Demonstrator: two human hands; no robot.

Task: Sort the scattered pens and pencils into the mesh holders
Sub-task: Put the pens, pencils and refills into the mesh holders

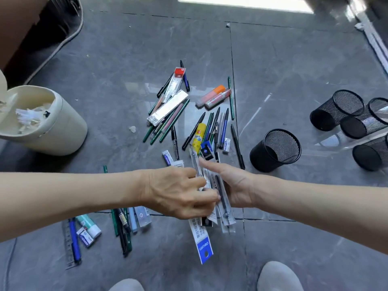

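Pens, green pencils (168,120), a yellow glue stick (198,138), erasers and highlighters (212,94) lie scattered on the grey tiled floor. My right hand (237,184) holds a bundle of packaged pens (222,198) in clear sleeves. My left hand (180,192) grips the same bundle from the left, fingers curled on the sleeves; a white and blue packet (201,238) hangs below. One black mesh holder (275,150) stands upright to the right of my hands. Several more mesh holders (338,109) lie on their sides at the far right.
A cream waste bin (52,127) with paper scraps stands at the left. Near my left forearm lie a ruler (68,244), a blue pen (74,238), a teal glue stick (88,225) and dark pens (123,229). My grey shoes (277,276) show at the bottom edge.
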